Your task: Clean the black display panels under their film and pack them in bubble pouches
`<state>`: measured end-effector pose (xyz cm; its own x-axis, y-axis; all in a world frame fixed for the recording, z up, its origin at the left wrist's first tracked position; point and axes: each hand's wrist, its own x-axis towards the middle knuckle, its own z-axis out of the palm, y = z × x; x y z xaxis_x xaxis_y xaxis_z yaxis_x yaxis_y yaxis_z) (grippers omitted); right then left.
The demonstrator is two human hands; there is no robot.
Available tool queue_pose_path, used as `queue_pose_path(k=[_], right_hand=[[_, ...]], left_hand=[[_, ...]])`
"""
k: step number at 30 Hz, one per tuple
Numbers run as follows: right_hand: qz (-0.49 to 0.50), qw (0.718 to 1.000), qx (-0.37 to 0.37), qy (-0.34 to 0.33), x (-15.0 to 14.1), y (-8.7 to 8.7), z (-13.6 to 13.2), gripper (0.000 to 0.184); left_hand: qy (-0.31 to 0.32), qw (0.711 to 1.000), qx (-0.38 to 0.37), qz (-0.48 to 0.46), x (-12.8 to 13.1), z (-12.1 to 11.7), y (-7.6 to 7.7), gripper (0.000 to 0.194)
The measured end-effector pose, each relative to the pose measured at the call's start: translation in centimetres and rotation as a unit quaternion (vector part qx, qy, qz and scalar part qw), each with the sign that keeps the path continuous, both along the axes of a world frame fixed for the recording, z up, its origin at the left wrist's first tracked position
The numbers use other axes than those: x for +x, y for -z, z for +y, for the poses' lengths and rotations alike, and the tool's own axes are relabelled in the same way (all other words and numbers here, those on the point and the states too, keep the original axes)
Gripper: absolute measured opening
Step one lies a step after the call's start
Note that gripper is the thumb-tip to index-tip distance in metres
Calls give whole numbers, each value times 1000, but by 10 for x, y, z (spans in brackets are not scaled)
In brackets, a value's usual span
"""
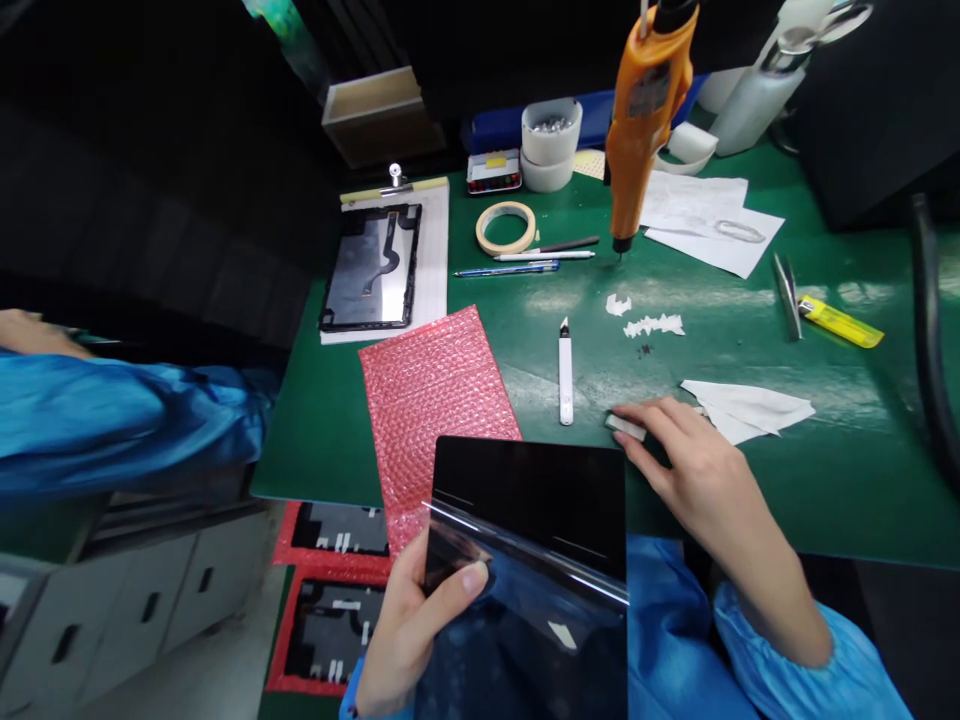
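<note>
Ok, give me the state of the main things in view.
Screen, dark, held in the left hand
Clear film, seemingly partly lifted
Grey block, pinched in the right hand
Knife, blade out
Orange screwdriver, upright, tip down
White tub, open, holding small metal bits
Tape roll, flat
Bubble wrap, flat
White scraps, torn

Glossy smooth panel [532, 490], bumpy plastic wrap [435, 390], metal tweezers [787, 298]

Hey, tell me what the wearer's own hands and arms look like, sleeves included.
The left hand and right hand are bare, with no gloves or rings visible. The right sleeve is bright blue, loose and gathered at its end. Only a little of the left sleeve, also blue, shows.
</note>
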<state>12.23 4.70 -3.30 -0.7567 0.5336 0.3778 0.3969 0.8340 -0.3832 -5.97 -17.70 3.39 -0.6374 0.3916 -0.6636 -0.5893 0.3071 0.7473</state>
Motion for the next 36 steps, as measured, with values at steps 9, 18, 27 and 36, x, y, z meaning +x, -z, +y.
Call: queue_pose_path(k=[9, 18, 27, 36], right_hand=[[122, 984, -124, 37, 11, -69, -23, 11], [63, 992, -104, -15, 21, -82, -22, 20], [116, 983, -128, 61, 25, -70, -36, 27], [85, 989, -122, 14, 21, -81, -27, 16]], left_hand=[[38, 999, 0, -36, 0, -12, 0, 59], [41, 999, -4, -30, 2, -17, -1, 59], [45, 999, -4, -25, 2, -17, -3, 56], [45, 999, -14, -24, 4, -17, -2, 58]])
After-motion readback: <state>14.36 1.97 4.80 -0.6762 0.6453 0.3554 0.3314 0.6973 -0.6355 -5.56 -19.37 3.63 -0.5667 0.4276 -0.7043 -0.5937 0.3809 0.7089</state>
